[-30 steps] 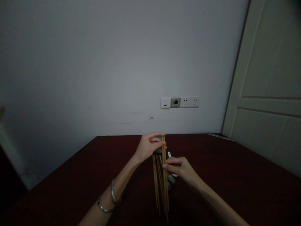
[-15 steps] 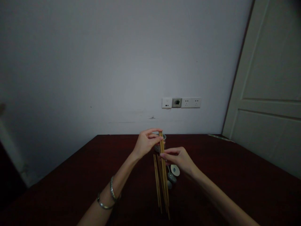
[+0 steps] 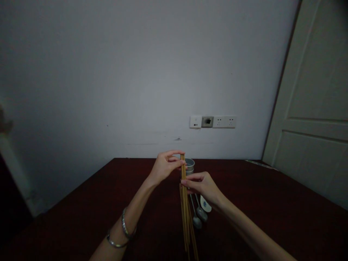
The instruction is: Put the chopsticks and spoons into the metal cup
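Several wooden chopsticks (image 3: pixel 184 206) stand bunched between my two hands, their lower ends pointing down toward me. My left hand (image 3: pixel 166 165) pinches the bundle near its top, forefinger laid over the ends. Lower down, my right hand (image 3: pixel 202 185) grips the same bundle between thumb and fingers. More chopsticks (image 3: pixel 193 232) lie on the table behind the held ones and partly hidden by them. Just right of these are two metal spoons (image 3: pixel 201 214) and a white spoon with a blue pattern (image 3: pixel 206 204), partly covered by my right hand.
A grey metal cup (image 3: pixel 190 165) stands behind my hands, partly hidden by them. The dark red table (image 3: pixel 89 206) reaches back to a pale wall (image 3: pixel 136 72) with sockets (image 3: pixel 224 122). A light door (image 3: pixel 320 90) is at the right.
Both hands have shifted slightly left with the chopsticks, uncovering more of the cup and the metal spoons. The whole view has also moved a little.
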`<state>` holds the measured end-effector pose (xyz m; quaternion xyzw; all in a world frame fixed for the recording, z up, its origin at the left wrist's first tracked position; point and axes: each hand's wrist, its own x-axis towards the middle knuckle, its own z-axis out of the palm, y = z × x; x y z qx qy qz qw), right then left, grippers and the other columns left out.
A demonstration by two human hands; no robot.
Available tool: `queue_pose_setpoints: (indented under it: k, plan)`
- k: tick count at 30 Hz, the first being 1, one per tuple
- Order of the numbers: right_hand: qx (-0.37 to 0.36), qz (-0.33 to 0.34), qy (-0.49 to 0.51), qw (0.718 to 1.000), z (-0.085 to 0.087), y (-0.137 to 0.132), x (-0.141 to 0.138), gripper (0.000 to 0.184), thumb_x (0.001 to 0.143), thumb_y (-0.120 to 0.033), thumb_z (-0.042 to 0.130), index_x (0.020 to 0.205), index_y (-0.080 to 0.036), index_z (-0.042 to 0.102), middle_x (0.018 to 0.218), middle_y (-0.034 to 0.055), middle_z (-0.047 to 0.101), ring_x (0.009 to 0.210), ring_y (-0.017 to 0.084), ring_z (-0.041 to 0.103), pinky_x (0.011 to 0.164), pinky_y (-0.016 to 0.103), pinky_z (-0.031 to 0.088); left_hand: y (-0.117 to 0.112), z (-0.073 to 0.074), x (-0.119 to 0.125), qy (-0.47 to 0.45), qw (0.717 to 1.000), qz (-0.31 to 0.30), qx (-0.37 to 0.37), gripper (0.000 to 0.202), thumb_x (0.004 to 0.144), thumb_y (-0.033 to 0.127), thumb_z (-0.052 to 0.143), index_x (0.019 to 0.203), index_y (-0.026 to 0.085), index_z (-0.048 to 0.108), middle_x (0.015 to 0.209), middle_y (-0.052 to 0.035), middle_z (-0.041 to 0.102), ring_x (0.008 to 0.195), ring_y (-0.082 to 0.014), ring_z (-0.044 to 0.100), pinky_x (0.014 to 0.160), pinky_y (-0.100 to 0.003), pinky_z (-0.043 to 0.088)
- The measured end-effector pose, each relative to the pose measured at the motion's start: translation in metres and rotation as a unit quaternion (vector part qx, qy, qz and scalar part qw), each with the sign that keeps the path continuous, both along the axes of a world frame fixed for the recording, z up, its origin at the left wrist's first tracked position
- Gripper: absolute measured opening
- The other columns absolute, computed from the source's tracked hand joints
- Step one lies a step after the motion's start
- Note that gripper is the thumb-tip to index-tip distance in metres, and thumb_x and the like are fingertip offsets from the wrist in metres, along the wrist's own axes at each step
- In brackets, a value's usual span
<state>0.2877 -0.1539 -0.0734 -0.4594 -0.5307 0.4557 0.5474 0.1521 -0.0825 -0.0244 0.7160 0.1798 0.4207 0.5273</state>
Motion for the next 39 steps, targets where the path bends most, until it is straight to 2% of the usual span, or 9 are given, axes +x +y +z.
queue_pose_setpoints:
  k: [3, 7, 12, 16, 19, 22, 25, 32, 39]
  plan:
    - [0.004, 0.005, -0.004, 1.0, -0.002, 0.004, -0.001, 0.029, 0.056, -0.038, 0.071, 0.069, -0.013, 0.07, 0.065, 0.0042, 0.065, 0.059, 0.011, 0.057, 0.058, 0.025, 0.05, 0.004, -0.001, -0.001, 0.002, 1.0, 0.005, 0.007, 0.04, 0.066, 0.027, 0.066, 0.102, 0.01, 0.057, 0.073, -0.0076, 0.067, 0.07, -0.0191, 0.064, 0.067, -0.031, 0.051]
    - [0.008, -0.006, 0.008, 1.0, 0.002, 0.014, 0.006, 0.03, 0.055, -0.039, 0.071, 0.07, -0.012, 0.07, 0.067, 0.0058, 0.066, 0.06, 0.012, 0.058, 0.059, 0.026, 0.05, 0.012, 0.004, -0.009, -0.015, 0.999, 0.017, 0.035, 0.06, 0.064, 0.025, 0.068, 0.119, 0.014, 0.046, 0.089, -0.0103, 0.066, 0.08, -0.0185, 0.063, 0.073, -0.03, 0.049]
    - [0.058, -0.064, 0.029, 0.996, 0.042, 0.046, 0.033, 0.026, 0.056, -0.032, 0.072, 0.07, -0.011, 0.069, 0.071, 0.0082, 0.067, 0.064, 0.015, 0.06, 0.062, 0.029, 0.05, 0.046, 0.005, -0.027, -0.032, 0.992, 0.116, 0.03, 0.053, 0.072, 0.031, 0.06, 0.12, 0.016, 0.043, 0.092, -0.0118, 0.065, 0.081, -0.0182, 0.063, 0.071, -0.029, 0.049]
    - [0.142, -0.098, 0.027, 0.985, 0.084, 0.091, 0.059, 0.018, 0.061, -0.027, 0.07, 0.069, -0.011, 0.067, 0.075, 0.0086, 0.066, 0.07, 0.015, 0.06, 0.066, 0.029, 0.051, 0.092, -0.025, -0.035, -0.015, 0.982, 0.181, -0.056, 0.041, 0.074, 0.028, 0.057, 0.111, 0.014, 0.048, 0.083, -0.0105, 0.067, 0.071, -0.0171, 0.064, 0.061, -0.025, 0.05]
    - [0.166, -0.128, 0.015, 0.978, 0.096, 0.13, 0.072, 0.016, 0.062, -0.024, 0.07, 0.069, -0.01, 0.066, 0.073, 0.0085, 0.066, 0.067, 0.014, 0.06, 0.065, 0.03, 0.051, 0.122, -0.059, -0.039, 0.003, 0.967, 0.221, -0.127, 0.034, 0.076, 0.025, 0.054, 0.107, 0.013, 0.049, 0.075, -0.0085, 0.067, 0.064, -0.0154, 0.064, 0.055, -0.023, 0.049]
    - [0.158, -0.156, -0.003, 0.975, 0.086, 0.163, 0.082, 0.013, 0.061, -0.02, 0.07, 0.065, -0.009, 0.065, 0.068, 0.0076, 0.065, 0.06, 0.013, 0.059, 0.061, 0.03, 0.052, 0.141, -0.087, -0.044, 0.021, 0.952, 0.255, -0.17, 0.027, 0.077, 0.025, 0.053, 0.101, 0.012, 0.05, 0.068, -0.0071, 0.066, 0.058, -0.0146, 0.063, 0.051, -0.022, 0.048]
    - [0.131, -0.173, -0.004, 0.976, 0.063, 0.185, 0.089, 0.013, 0.06, -0.019, 0.07, 0.063, -0.009, 0.064, 0.065, 0.0069, 0.064, 0.055, 0.012, 0.058, 0.058, 0.029, 0.052, 0.148, -0.102, -0.049, 0.034, 0.943, 0.267, -0.194, 0.024, 0.077, 0.028, 0.054, 0.096, 0.012, 0.051, 0.063, -0.0065, 0.065, 0.055, -0.0146, 0.063, 0.049, -0.021, 0.047]
    - [0.067, -0.181, 0.006, 0.981, 0.012, 0.199, 0.095, 0.014, 0.058, -0.018, 0.072, 0.063, -0.008, 0.064, 0.063, 0.0073, 0.065, 0.054, 0.012, 0.058, 0.053, 0.027, 0.052, 0.15, -0.107, -0.049, 0.031, 0.941, 0.266, -0.207, 0.023, 0.078, 0.028, 0.052, 0.094, 0.012, 0.051, 0.06, -0.0064, 0.064, 0.051, -0.0145, 0.062, 0.049, -0.022, 0.048]
    - [0.027, -0.16, 0.018, 0.987, -0.016, 0.206, 0.095, 0.014, 0.058, -0.019, 0.072, 0.065, -0.009, 0.065, 0.064, 0.0078, 0.066, 0.055, 0.012, 0.059, 0.054, 0.024, 0.051, 0.152, -0.111, -0.049, 0.027, 0.946, 0.251, -0.201, 0.02, 0.08, 0.023, 0.048, 0.094, 0.01, 0.049, 0.06, -0.0078, 0.063, 0.052, -0.0157, 0.062, 0.051, -0.025, 0.049]
